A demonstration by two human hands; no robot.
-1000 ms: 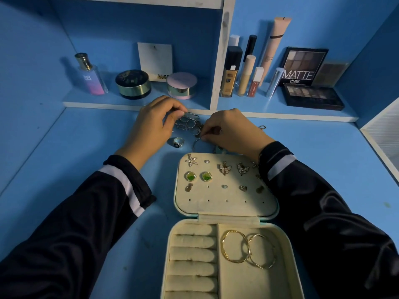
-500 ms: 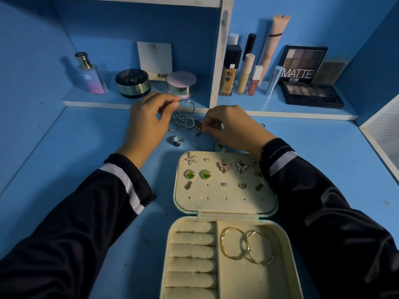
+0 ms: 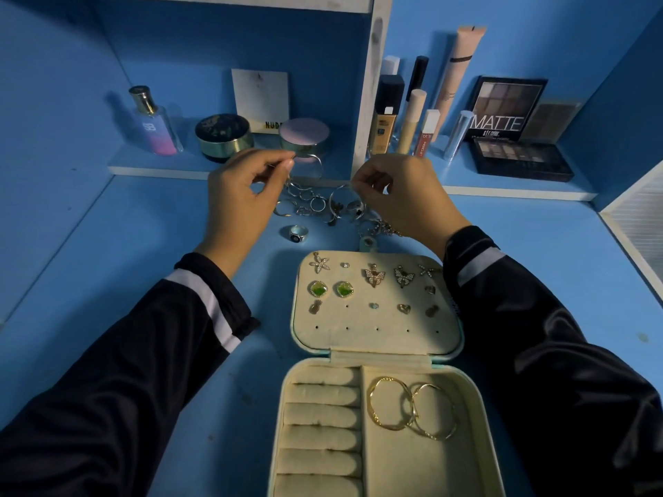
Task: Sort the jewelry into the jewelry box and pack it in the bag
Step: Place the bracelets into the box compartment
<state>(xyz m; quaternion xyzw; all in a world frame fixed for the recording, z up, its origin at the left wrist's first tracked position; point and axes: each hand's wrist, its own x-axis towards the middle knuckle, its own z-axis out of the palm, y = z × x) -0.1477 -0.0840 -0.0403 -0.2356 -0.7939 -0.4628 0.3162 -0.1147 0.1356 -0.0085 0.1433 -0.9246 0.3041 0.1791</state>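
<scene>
Presently catalogued: jewelry, box and hands, all on or above a blue desk [image 3: 107, 281]
Left hand [image 3: 244, 199]: held above the ring pile; thumb and forefinger are closed in a pinch on a thin silver hoop [image 3: 320, 168]; the other fingers are curled
Right hand [image 3: 405, 199]: held beside the left; fingertips are pinched on a second silver hoop [image 3: 333, 197]; whether the two hoops are linked cannot be told
Ring pile [image 3: 312, 206]: silver rings heaped on the desk, between and just below the hands; a dark-stoned ring [image 3: 298, 234] is set apart, nearer the box
Jewelry box [image 3: 358, 338]: laid open on the desk, in front of the pile; lid spread flat
Lid panel: earrings are pinned in rows; starfish stud [image 3: 319, 262]; green pair [image 3: 332, 289]; butterfly pair [image 3: 389, 276]
Base: ring rolls [image 3: 323, 414] are fitted at the left; two gold hoops [image 3: 412, 407] are laid overlapping in the right compartment
Shelf behind: perfume bottle [image 3: 154, 127]; dark jar [image 3: 222, 136]; pink compact [image 3: 305, 136]; palette [image 3: 502, 109] marked MATTE
</scene>
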